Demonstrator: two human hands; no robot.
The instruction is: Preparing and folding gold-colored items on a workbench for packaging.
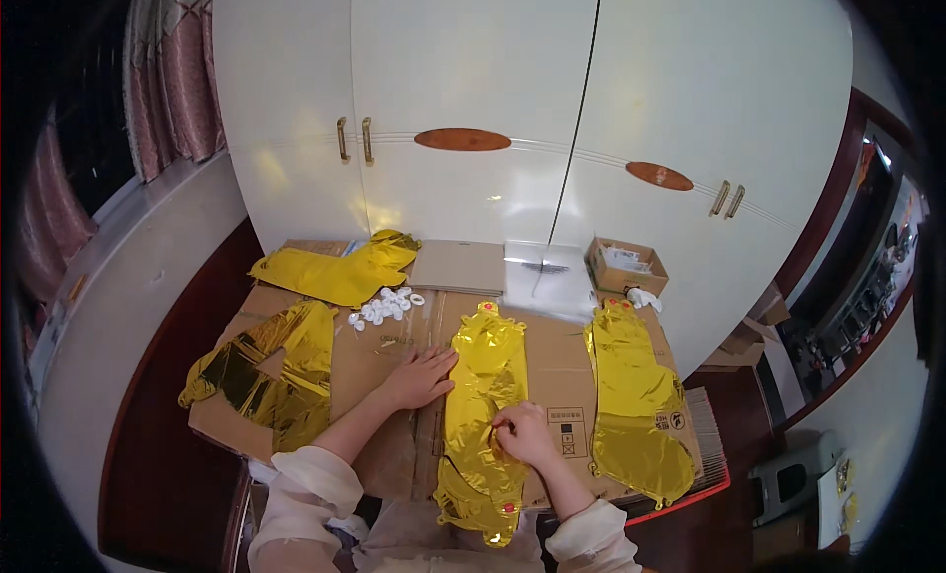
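A long, flat gold foil balloon (pixel 483 376) lies lengthwise in front of me, wrinkled, with small tabs along its edges and red spots near its two ends. My left hand (pixel 422 378) rests flat with fingers stretched out, its fingertips at the balloon's left edge. On the balloon's right side, my right hand (pixel 524 433) has its fingers curled and pinched at the foil. A second gold foil balloon (pixel 636 396) lies to the right. Two more foil pieces, one folded and angular (pixel 305 366) and one stretched out (pixel 325 277), lie to the left.
Cardboard (pixel 384 440) covers the work surface. Behind the balloons are several white rings (pixel 386 307), a grey-brown board (pixel 458 266), a clear plastic stack (pixel 547 277) and a small carton (pixel 626 268) holding white items. A white cabinet (pixel 463 61) stands at the back.
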